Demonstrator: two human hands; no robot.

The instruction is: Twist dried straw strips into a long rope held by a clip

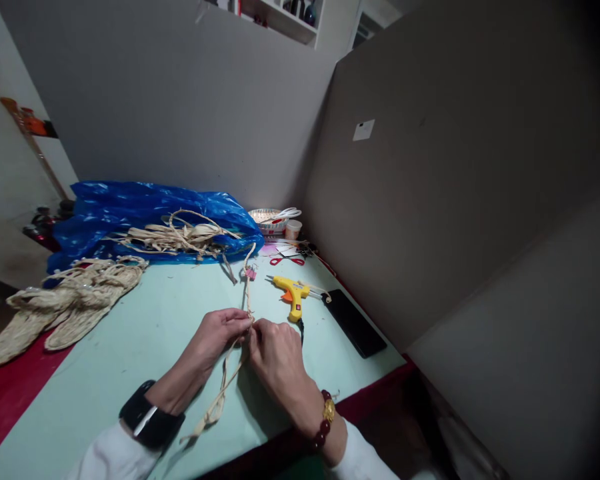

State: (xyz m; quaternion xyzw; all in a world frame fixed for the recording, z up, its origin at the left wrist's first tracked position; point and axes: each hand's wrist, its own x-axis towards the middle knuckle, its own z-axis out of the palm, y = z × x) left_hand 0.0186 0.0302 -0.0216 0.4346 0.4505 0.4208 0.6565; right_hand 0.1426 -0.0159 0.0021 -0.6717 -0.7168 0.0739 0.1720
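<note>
Between my two hands runs a thin braid of pale dried plant strips (248, 293), its far part stretching up to a small pink clip (251, 272) on the table. My left hand (225, 332) pinches the braid from the left side. Right beside it, my right hand (277, 353) is closed with its fingertips on the same strands, back of the hand facing up. Loose strip ends (215, 407) trail from under the hands toward the table's near edge. The fingertips of my right hand are partly hidden.
A yellow glue gun (294, 293) lies right of the braid, near a black phone-like slab (355, 323). Red-handled scissors (287, 261) and a basket (267, 220) are behind. More strips (180, 237) rest on a blue plastic bag (145, 193). Woven sandals (80, 303) sit at left.
</note>
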